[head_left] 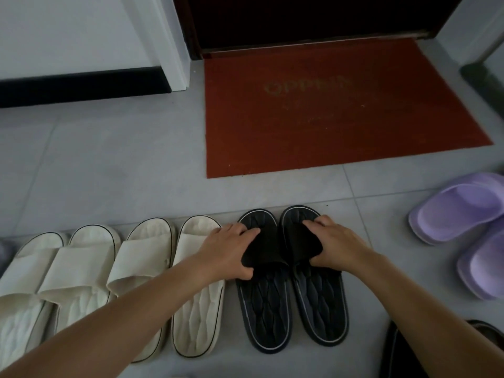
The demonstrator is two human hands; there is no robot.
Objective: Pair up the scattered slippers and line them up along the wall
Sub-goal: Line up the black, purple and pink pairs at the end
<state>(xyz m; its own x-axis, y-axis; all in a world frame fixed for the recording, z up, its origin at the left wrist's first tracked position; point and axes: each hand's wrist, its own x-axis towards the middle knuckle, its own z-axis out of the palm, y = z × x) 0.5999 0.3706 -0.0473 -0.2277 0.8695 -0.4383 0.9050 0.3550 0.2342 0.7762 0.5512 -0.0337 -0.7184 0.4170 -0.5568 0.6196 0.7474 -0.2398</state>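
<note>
Left hand (231,249) and right hand (336,241) each clamp a strap (263,252). On the grey tiled floor (109,173), beside four cream foam slippers (84,266), the black ribbed rubber slippers (266,304) touch; best slide both together until toes match that row, heels level.

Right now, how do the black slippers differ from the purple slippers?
The black slippers are dark, the purple slippers pale lilac. The left hand and right hand each grip a strap of the black slippers; the purple slippers lie untouched. The black slippers sit in line beside the cream slippers; the purple slippers lie off to the right, angled. Both pairs rest on the floor.
</note>
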